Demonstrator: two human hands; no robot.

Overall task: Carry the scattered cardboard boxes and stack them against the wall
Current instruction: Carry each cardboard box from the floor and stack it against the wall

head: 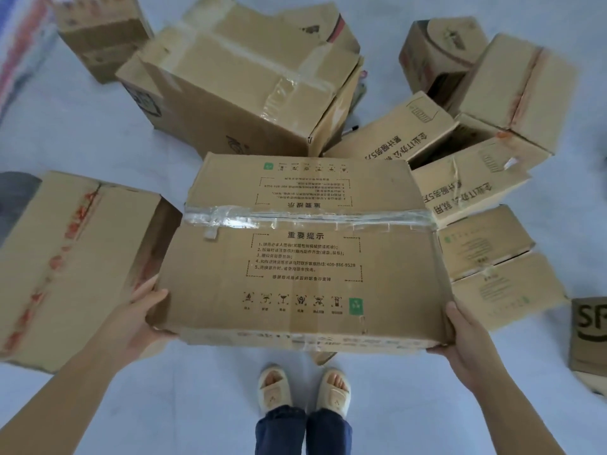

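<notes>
At the bottom of the view, two feet in pale slippers (303,390) stand on a light floor (98,133), with blue trouser legs above them. Just above the feet, a flat taped box (305,254) is held in the air between both hands. The left hand (144,311) grips its near left corner, thumb lying along the top edge and the fingers hidden underneath. The right hand (460,336) grips the near right corner the same way, thumb up the side, fingers tucked below. The box carries printed text, a row of handling symbols and a strip of clear tape across its middle.

To the left, a long box with red tape (72,267) lies on the floor, its near end behind the left hand. To the right sit a low box (492,264) and, at the edge, a box marked SF (589,336).

Farther off, an open box with black lettering (437,162) lies on its side, touching the held box in the view. Beyond it lie a big taped box (243,90), a small far-left box (101,34), a tall right box (515,93) and a rounded-print box (440,50) behind that.
</notes>
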